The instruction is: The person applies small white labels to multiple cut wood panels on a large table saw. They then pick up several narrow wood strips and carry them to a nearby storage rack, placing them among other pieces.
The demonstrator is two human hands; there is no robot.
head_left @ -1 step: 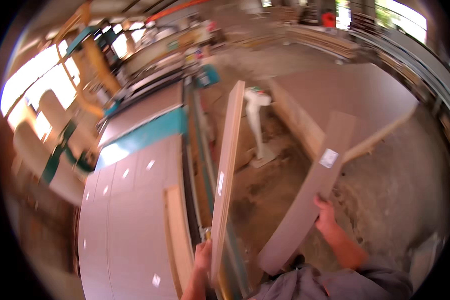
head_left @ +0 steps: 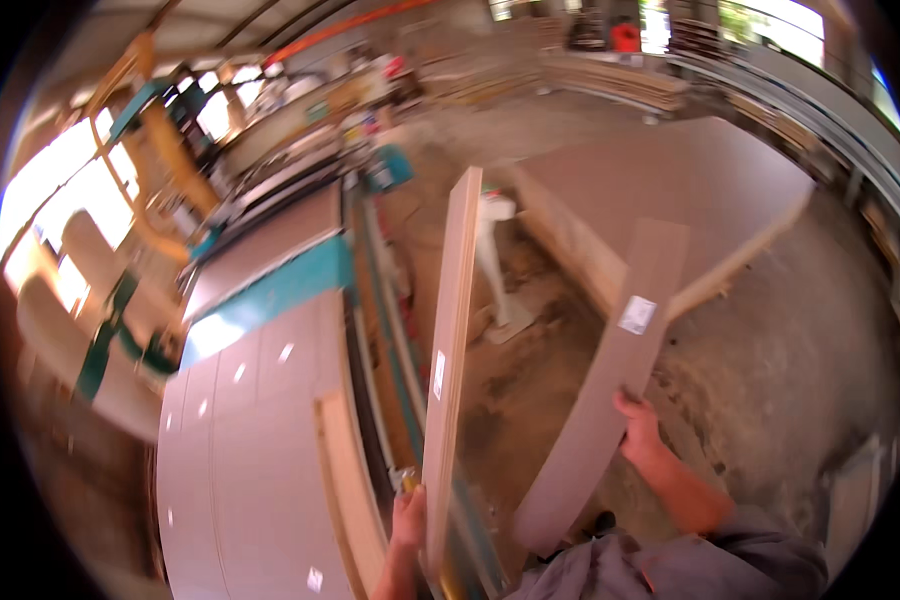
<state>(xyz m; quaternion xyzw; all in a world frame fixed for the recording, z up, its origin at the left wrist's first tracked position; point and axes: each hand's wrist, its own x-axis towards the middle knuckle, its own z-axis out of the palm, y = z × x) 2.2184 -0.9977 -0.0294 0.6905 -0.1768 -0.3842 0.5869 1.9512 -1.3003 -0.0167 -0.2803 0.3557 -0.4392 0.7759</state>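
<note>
My left hand (head_left: 408, 515) is closed on the edge of a long narrow board (head_left: 452, 340), held upright and tilted slightly, with a white label on its face. Its side edge looks layered; whether it is one board or several pressed together I cannot tell. In my right hand (head_left: 642, 430) is a second board (head_left: 610, 370), greyish brown, its broad face turned up and a white label near its far end. The fingers curl round its right edge. The two boards are apart, their near ends close to my body.
Left, a machine bed (head_left: 345, 330) carries a large cut panel (head_left: 260, 470) with several white labels and a pale wooden strip (head_left: 350, 480). A big stack of brown sheets (head_left: 685, 185) stands ahead right. Between them rises a white pedestal stand (head_left: 492, 260). Large dust bags (head_left: 95, 250) stand far left.
The view has turned slightly to the right, so the machine and the sheet stack sit further left. Both hands keep their boards in nearly the same position.
</note>
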